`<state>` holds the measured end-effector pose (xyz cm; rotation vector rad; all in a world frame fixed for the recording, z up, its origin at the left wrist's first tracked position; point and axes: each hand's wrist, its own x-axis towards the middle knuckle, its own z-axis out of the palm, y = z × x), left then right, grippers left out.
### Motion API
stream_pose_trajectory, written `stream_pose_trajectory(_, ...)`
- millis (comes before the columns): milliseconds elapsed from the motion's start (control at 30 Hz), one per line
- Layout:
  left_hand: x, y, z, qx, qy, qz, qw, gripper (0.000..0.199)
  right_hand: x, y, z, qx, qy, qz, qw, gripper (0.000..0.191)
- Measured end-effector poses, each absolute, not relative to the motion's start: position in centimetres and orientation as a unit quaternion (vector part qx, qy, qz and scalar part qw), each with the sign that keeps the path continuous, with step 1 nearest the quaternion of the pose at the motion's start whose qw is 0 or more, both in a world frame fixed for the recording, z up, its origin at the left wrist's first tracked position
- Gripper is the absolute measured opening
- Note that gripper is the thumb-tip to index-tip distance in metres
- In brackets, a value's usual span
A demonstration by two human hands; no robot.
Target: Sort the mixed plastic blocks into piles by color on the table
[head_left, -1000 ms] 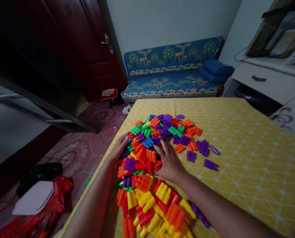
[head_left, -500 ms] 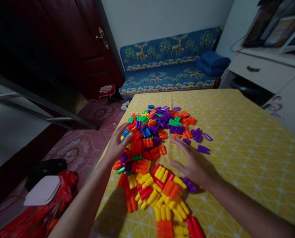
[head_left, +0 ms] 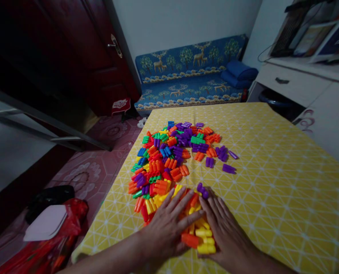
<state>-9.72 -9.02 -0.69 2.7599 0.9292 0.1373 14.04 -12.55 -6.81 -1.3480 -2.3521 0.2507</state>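
Observation:
Many plastic toy pieces in several colours lie heaped on a table with a yellow patterned cloth. At the near end, yellow, red and orange pieces (head_left: pixel 205 233) form a pile. My left hand (head_left: pixel 171 220) rests over the left part of this pile, fingers spread. Along its right side lies my right hand (head_left: pixel 225 228), fingers stretched out, touching the pieces. A small purple piece (head_left: pixel 202 190) sits by my right fingertips. Farther away is the larger mixed heap (head_left: pixel 169 152) of purple, green, blue, red and orange pieces. Part of the near pile is hidden under my hands.
The yellow cloth (head_left: pixel 272 171) covers the table. Beyond it stands a blue patterned sofa (head_left: pixel 183 91). A white cabinet (head_left: pixel 295 85) is at the right. Red and black bags with a pale board (head_left: pixel 45 223) lie on the floor at the left.
Both hands have moved back toward me, from beside the mixed heap onto the near pile. The purple piece and some near pieces have shifted. The view has moved slightly.

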Motion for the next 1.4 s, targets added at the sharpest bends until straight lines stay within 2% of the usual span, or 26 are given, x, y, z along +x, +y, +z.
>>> stream_pose_trajectory(167,-10.2,-5.0,0.6,0.911,0.401,0.05,0.079,0.094,10.4,-5.9,-5.2,-0.461,-0.849,0.104,0.237,0.109)
stream_pose_trajectory(367,-13.2,-0.7,1.6,0.856,0.5,0.129,0.031,0.073,6.9,0.2,-4.6,-0.468,-0.836,0.115,0.263,0.088)
stream_pose_trajectory(533,-15.0,2.2,3.8,0.837,0.507,0.176,0.109,0.079,2.9,3.8,-3.9,-0.528,-0.741,0.231,0.343,0.082)
stream_pose_trajectory(633,-14.5,4.1,6.4,0.839,0.49,0.171,0.165,0.08,3.4,5.3,-2.2,-0.486,-0.729,0.301,0.376,0.077)
stream_pose_trajectory(733,-12.6,6.7,7.9,0.842,0.46,0.187,0.209,0.066,7.5,7.0,-0.8,-0.446,-0.711,0.32,0.439,0.054)
stream_pose_trajectory(833,-9.9,10.5,7.3,0.834,0.462,0.207,0.217,0.061,13.9,9.9,-1.1,-0.517,-0.663,0.229,0.491,0.029)
stream_pose_trajectory(900,-7.9,13.5,6.1,0.828,0.477,0.231,0.182,0.067,18.2,12.4,-2.3,-0.579,-0.633,0.151,0.491,0.031)
stream_pose_trajectory(1000,-5.1,17.9,4.4,0.836,0.492,0.216,0.109,0.065,22.7,15.9,-4.4,-0.652,-0.623,0.089,0.423,0.042)
stream_pose_trajectory(1100,-3.0,21.7,3.3,0.843,0.51,0.157,0.066,0.067,24.1,18.1,-5.4,-0.702,-0.616,0.117,0.338,0.058)
stream_pose_trajectory(1167,-2.2,23.5,2.8,0.839,0.522,0.118,0.096,0.07,23.4,18.9,-5.6,-0.701,-0.625,0.148,0.309,0.065)
stream_pose_trajectory(1267,-1.7,25.0,2.3,0.837,0.517,0.075,0.162,0.073,21.0,19.2,-5.7,-0.673,-0.644,0.168,0.323,0.064)
stream_pose_trajectory(1400,-1.7,24.9,2.4,0.848,0.506,0.049,0.147,0.071,16.9,18.6,-6.3,-0.628,-0.64,0.193,0.397,0.056)
